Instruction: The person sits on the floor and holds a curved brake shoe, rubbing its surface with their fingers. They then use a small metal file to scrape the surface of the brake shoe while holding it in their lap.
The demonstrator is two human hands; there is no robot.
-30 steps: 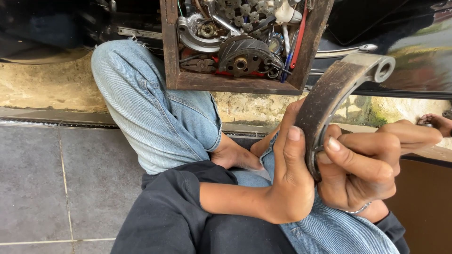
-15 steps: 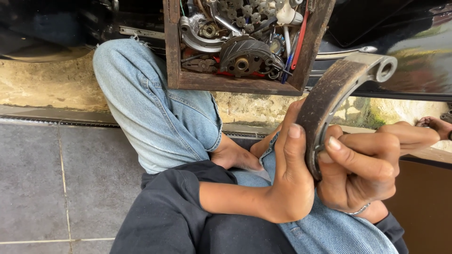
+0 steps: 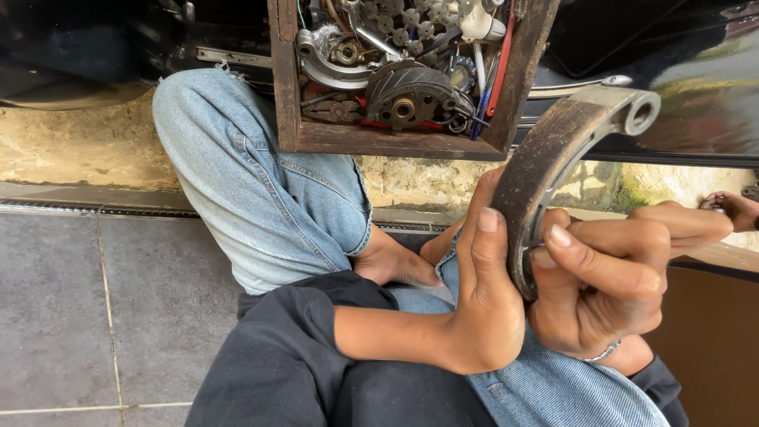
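A curved, rusty brake shoe (image 3: 553,154) with a metal eye at its top end stands upright over my lap. My left hand (image 3: 482,308) grips its lower part from the left, thumb pressed along the lining. My right hand (image 3: 609,285) wraps the same lower end from the right, fingers curled on the inner rib, a thin bracelet at the wrist. Both hands rest above my jeans-clad crossed legs (image 3: 261,190).
A wooden box (image 3: 288,95) full of gears, chain sprockets, a clutch part and tools sits just beyond my knee. Dark vehicle bodywork (image 3: 680,71) runs along the top. Grey floor tiles (image 3: 87,308) lie to the left, and a bare foot (image 3: 731,207) shows at the right edge.
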